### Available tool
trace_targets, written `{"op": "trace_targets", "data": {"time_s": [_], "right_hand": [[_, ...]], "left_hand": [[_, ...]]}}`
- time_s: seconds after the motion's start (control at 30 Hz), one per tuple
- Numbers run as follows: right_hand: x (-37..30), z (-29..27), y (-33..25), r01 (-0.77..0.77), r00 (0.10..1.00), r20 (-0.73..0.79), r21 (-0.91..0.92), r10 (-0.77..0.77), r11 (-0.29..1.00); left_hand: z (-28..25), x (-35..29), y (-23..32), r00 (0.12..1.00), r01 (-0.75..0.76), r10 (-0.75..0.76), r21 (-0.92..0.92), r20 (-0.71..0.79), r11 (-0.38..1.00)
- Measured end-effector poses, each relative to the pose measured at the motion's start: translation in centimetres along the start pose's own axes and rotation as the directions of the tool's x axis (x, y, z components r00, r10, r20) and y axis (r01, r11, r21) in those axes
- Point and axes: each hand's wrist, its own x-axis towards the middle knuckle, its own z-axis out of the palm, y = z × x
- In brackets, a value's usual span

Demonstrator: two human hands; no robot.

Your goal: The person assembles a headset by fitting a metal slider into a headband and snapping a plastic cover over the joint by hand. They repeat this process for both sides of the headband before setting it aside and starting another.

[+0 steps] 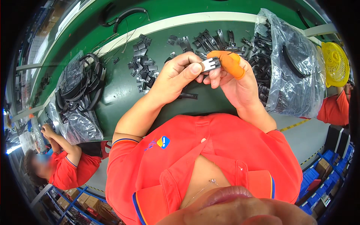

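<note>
Over the green table, my left hand (pixel 175 78) pinches a small black clip-like part (pixel 211 64) with a pale, pronged face between thumb and fingers. My right hand (pixel 240 87) closes on its other end; orange finger covers (pixel 229 63) sit on its thumb and a finger. A thin dark strand shows by these covers; what it belongs to is unclear. Just beyond my hands lies a pile of curved black plastic parts (pixel 207 39). Left of my left hand, small flat black pieces (pixel 142 62) are scattered. One black strip (pixel 188 96) lies below my hands.
A clear plastic bag (pixel 296 88) of black parts stands at the right, beside a yellow fan (pixel 335 64). Black headbands (pixel 80 84) are heaped on plastic at the left. A pale ledge (pixel 165 23) borders the table's far side. A co-worker (pixel 71 165) sits at the left.
</note>
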Motion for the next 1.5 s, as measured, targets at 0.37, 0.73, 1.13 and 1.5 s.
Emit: {"op": "trace_targets", "data": {"time_s": [0.37, 0.73, 1.13, 1.5], "right_hand": [[-0.7, 1.1, 0.2, 0.062, 0.986, -0.101, -0.524, -0.134, 0.85], [-0.7, 0.3, -0.3, -0.05, 0.982, -0.186, -0.321, -0.011, 0.946], [-0.5, 0.4, 0.0, -0.002, 0.983, -0.174, -0.295, -0.051, 0.956], [1.7, -1.4, 0.3, 0.035, 0.994, -0.095, -0.197, -0.055, 0.98]], "left_hand": [[0.4, -0.6, 0.1, 0.989, -0.12, 0.15, 0.534, -0.013, 0.837], [0.2, -0.9, 0.7, 0.97, -0.182, 0.029, 0.646, 0.241, 0.742], [0.2, -0.8, 0.5, 0.941, 0.016, -0.069, 0.161, 0.331, 0.987], [-2.5, -0.1, 2.3, 0.976, 0.024, -0.032, 0.039, 0.217, 0.999]]}}
